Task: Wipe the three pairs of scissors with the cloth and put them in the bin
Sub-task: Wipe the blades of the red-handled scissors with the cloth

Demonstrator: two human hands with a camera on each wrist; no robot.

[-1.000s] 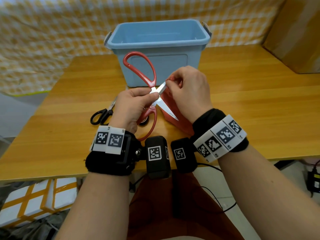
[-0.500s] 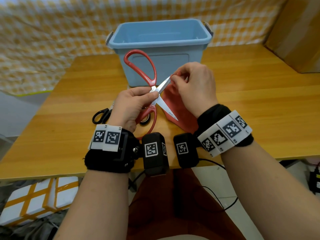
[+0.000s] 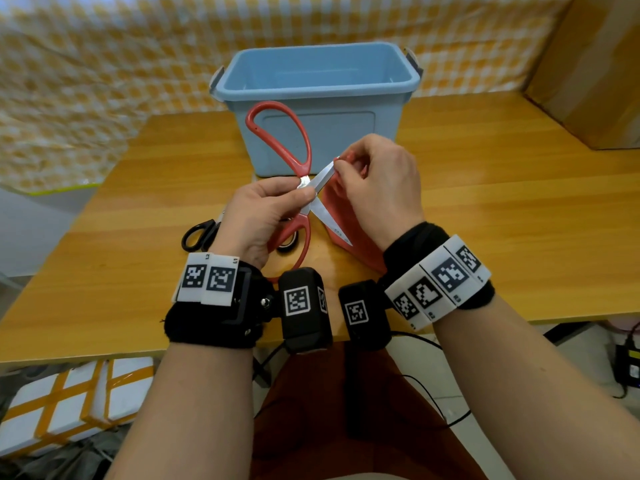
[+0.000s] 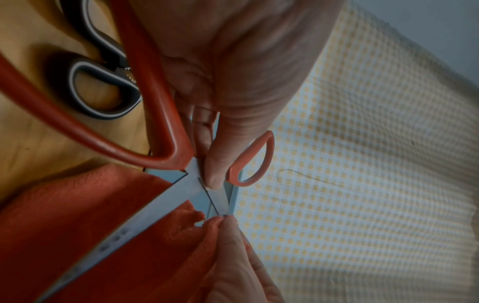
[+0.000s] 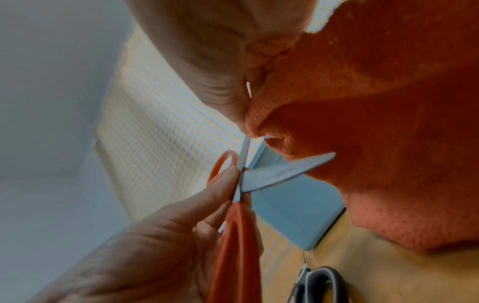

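Head view: red-handled scissors (image 3: 300,188) are held above a wooden table (image 3: 485,209), blades spread wide. The pivot is pinched by the thumb and forefinger of the left hand (image 3: 259,220). The tip of the upper blade, pointing toward 2 o'clock, is pinched through a red cloth (image 3: 341,209) by the curled fingers of the right hand (image 3: 381,188); the rest of the cloth hangs down to the tabletop. A blue plastic bin (image 3: 318,109) stands at 12 o'clock, just behind the scissors, and no scissors are seen inside it. Black-handled scissors (image 3: 199,233) lie on the table at 9 o'clock of the left hand. A dark ring-shaped object beneath the red handle cannot be identified.

Left wrist view: the left hand (image 4: 233,71) is shown clamped on the pivot of the red-handled scissors (image 4: 160,131). The lower blade is laid across the red cloth (image 4: 64,225). Black-and-grey scissors (image 4: 103,86) are seen on the table at 10 o'clock.

Right wrist view: the right hand (image 5: 207,61) is shown closed on the red cloth (image 5: 388,123) around the blade tip. The red-handled scissors (image 5: 272,174) are gripped from 7 o'clock by the left hand (image 5: 155,235). The blue plastic bin (image 5: 298,215) lies behind them, and grey-handled scissors (image 5: 318,283) rest on the table at 5 o'clock.
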